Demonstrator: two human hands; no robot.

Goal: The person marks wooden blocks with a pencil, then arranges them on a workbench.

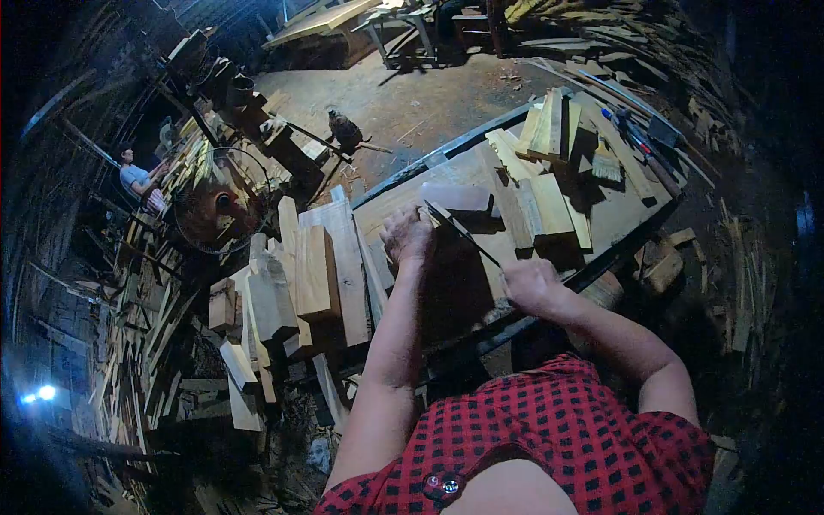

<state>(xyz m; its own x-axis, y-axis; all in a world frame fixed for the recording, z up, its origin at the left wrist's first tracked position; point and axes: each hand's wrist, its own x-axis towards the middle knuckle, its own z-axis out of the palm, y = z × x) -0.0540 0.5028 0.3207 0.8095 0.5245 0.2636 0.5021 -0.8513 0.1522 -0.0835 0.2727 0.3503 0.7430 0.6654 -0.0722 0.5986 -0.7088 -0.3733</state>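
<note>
The right hand (532,287) has its fingers wrapped round one end of a long thin tool (455,223), so whatever handle it has is hidden. The tool slants over the workbench (459,172) toward the left hand (408,233). Those fingers are curled, but I can't tell what they're gripping, if anything. Deep shadow swallows the bench underneath. The person (137,178) far left is tiny and dim.

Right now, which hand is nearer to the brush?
Right. The right hand, on the near end of the tool, has the brush beyond it and to its right. The left hand is farther left, across the wooden blocks from the brush.
</note>
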